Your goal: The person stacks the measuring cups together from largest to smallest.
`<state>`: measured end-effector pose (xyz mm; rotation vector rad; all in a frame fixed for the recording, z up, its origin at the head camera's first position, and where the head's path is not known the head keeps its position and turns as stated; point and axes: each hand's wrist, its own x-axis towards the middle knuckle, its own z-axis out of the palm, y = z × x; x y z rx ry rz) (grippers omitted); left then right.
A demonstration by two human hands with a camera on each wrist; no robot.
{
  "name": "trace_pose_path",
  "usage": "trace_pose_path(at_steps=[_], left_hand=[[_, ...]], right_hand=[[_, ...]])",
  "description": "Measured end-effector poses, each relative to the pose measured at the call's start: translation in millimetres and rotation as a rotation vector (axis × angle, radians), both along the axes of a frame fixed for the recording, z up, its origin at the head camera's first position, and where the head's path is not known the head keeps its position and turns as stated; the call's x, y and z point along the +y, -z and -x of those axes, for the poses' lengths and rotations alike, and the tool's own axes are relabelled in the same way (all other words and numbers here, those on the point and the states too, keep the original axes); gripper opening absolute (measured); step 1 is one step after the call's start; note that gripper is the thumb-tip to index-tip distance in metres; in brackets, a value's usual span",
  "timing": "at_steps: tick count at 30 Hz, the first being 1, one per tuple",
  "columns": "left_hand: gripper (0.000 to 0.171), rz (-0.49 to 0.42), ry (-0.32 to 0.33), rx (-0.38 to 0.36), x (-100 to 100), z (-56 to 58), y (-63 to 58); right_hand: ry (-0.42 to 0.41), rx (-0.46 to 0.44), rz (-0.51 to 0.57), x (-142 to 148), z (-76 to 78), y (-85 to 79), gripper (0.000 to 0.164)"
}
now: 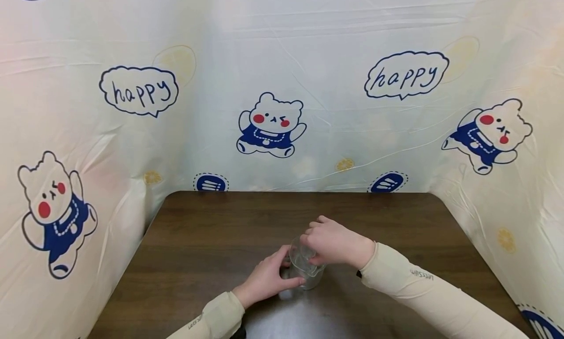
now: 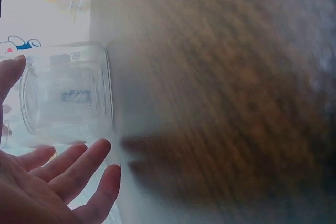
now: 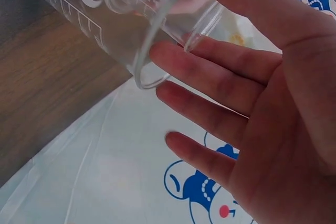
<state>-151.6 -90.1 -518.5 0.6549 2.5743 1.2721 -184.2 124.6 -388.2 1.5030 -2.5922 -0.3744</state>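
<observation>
A clear glass beaker with white graduation marks stands upright near the middle of the table, and a smaller glass beaker sits partly inside it. My left hand holds the larger beaker from the left, thumb on the near side and fingers on the far side. In the left wrist view, the other fingers spread loosely by the glass wall. From above, my right hand pinches the smaller beaker at its rim between thumb and fingers. Its remaining fingers extend outside the larger beaker's rim.
The dark wood table reflects light near its front edge. Around its back and sides hangs a pale curtain printed with bears and lettering. Both forearms wear light sleeves.
</observation>
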Motion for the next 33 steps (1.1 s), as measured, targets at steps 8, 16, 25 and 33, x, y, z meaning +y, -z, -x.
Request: trace_pose_path(at_steps=[8, 16, 25, 33], left_hand=[[0.077, 0.011, -0.002, 0.003, -1, 0.0, 0.6], [0.077, 0.02, -0.003, 0.011, -1, -1.1, 0.9], [0.077, 0.01, 0.001, -0.001, -2, -0.6, 1.4], [0.077, 0.01, 0.003, 0.003, -2, 0.8, 3.1]], right_hand=[[0.017, 0.02, -0.052, -3, -4.0, -1.2, 0.034], [0.052, 0.009, -0.076, -7, -4.1, 6.0, 0.039], [0.025, 0.048, -0.068, -8, -3.4, 13.8, 0.037], [0.02, 0.054, -0.07, -9, -3.3, 16.3, 0.037]])
